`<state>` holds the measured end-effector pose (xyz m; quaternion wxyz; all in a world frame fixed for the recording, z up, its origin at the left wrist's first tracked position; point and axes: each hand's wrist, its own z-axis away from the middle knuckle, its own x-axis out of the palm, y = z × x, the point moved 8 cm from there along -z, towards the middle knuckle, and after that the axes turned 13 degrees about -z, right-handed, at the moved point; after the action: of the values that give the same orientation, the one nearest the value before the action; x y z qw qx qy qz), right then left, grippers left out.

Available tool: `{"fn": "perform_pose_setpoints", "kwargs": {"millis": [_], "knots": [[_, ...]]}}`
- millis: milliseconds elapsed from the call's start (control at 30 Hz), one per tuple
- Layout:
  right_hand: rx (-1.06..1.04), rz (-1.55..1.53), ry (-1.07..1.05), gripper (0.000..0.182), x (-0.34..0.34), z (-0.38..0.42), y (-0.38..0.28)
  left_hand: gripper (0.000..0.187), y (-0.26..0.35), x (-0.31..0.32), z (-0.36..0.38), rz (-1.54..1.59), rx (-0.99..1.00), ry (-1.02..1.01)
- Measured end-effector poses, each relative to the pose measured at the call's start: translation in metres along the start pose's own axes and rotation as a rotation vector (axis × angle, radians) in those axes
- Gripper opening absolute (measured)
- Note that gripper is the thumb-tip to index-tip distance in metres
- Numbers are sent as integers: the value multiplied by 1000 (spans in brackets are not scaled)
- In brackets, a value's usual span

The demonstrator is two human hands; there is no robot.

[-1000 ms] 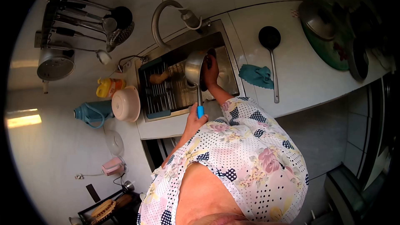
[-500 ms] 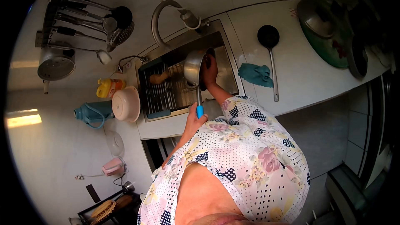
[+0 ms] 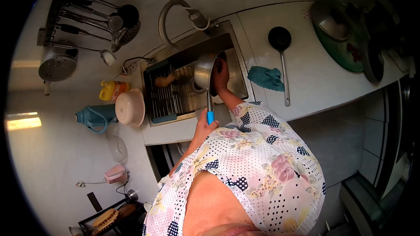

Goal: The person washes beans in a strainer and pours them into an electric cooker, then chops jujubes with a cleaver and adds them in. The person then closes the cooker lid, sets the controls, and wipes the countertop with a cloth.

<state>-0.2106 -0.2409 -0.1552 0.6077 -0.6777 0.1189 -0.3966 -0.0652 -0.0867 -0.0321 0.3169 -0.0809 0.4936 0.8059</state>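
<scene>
A metal pan [image 3: 203, 73] is tilted on its side over the sink [image 3: 238, 57], its opening facing right. My left hand [image 3: 204, 126] is closed round its blue-tipped handle [image 3: 210, 117]. At the pan's opening is my right hand [image 3: 221, 77], with curled fingers in shadow; whatever they hold there is too dark to make out. A rack [image 3: 164, 100] covers the sink's left part, and a brownish item [image 3: 164, 81] lies on it. The faucet [image 3: 162, 24] arches above the sink.
Right of the sink lie a teal cloth [image 3: 266, 78] and a black ladle [image 3: 280, 39]. Farther right is a green tray [image 3: 334, 52] with a lid. To the left stand a pink basin [image 3: 130, 108], a yellow bottle [image 3: 113, 90] and a blue thermos [image 3: 98, 118]. Utensils [image 3: 124, 17] hang upper left.
The surroundings have shifted slightly left in the view. Both hands stay at the pan, with only a very slight change in the pan's position.
</scene>
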Motion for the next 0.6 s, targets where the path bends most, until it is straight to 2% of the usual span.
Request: {"fn": "perform_pose_setpoints", "kwargs": {"millis": [133, 267, 367, 600], "knots": [[-3, -2, 12, 41, -7, 1, -3, 64, -14, 4, -6, -46, 43, 8], [-12, -16, 33, 41, -14, 2, -6, 64, -4, 8, 0, -19, 23, -35], [3, -40, 38, 41, -17, 4, -15, 62, -2, 10, 0, -36, 88, -18], [-53, -9, 57, 40, -23, 3, -13, 65, -4, 15, 1, -33, 57, -57]]}}
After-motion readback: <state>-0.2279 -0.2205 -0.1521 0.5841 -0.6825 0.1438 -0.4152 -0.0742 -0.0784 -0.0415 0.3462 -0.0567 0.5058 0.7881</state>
